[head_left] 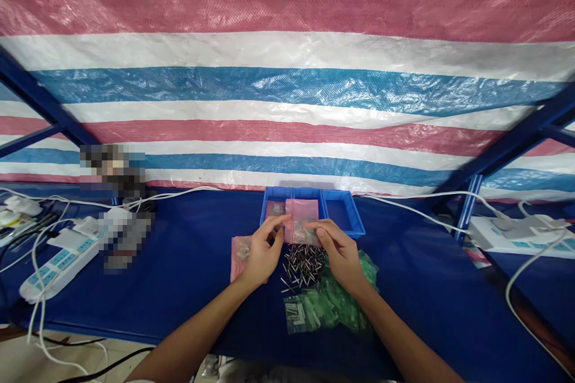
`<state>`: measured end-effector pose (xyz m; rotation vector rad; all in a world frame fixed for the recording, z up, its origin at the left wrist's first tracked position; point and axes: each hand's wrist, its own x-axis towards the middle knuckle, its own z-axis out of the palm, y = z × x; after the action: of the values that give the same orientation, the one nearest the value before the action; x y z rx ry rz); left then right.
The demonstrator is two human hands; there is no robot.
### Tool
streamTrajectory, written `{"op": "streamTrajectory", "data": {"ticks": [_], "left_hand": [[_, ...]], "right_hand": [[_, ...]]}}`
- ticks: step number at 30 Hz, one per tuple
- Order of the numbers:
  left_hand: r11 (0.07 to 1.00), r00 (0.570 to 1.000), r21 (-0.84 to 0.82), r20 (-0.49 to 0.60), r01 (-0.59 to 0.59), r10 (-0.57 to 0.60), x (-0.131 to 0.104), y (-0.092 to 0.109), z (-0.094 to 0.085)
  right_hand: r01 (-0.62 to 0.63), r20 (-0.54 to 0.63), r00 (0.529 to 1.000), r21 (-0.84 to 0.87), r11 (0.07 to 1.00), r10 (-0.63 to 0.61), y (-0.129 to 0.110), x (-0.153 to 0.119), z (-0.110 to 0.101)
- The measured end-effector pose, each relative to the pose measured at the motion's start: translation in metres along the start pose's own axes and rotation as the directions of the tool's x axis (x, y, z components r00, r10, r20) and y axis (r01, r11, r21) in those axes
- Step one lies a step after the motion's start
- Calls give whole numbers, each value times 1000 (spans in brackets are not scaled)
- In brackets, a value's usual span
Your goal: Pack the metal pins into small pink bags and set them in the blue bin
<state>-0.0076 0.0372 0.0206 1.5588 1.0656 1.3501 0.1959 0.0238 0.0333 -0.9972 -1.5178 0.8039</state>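
Head view, two hands (265,251) (339,248), one pink bag (302,213) (between them)

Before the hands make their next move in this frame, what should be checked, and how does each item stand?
1. Left hand and right hand at opposite sides of the upper pink bag: ok.
2. Firm pinch on that bag: cannot tell; the fingertips are too small in view.
3. Bag sealed: cannot tell.
4. Loose metal pins contained: not ok; they lie heaped on the blue table.
5. White power strip away from both hands: ok; it lies far to the left.
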Motion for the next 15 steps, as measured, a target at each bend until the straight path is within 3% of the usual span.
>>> {"op": "streamTrajectory", "data": {"ticks": [8, 15], "left_hand": [[999, 1000, -31, 17, -9, 10, 0, -10, 1], [998, 999, -60, 30, -16, 18, 2, -3, 2]], "right_hand": [[-122, 45, 992, 116, 986, 117, 5, 0, -1], [-170, 28, 985, 184, 968, 168, 6, 1, 0]]}}
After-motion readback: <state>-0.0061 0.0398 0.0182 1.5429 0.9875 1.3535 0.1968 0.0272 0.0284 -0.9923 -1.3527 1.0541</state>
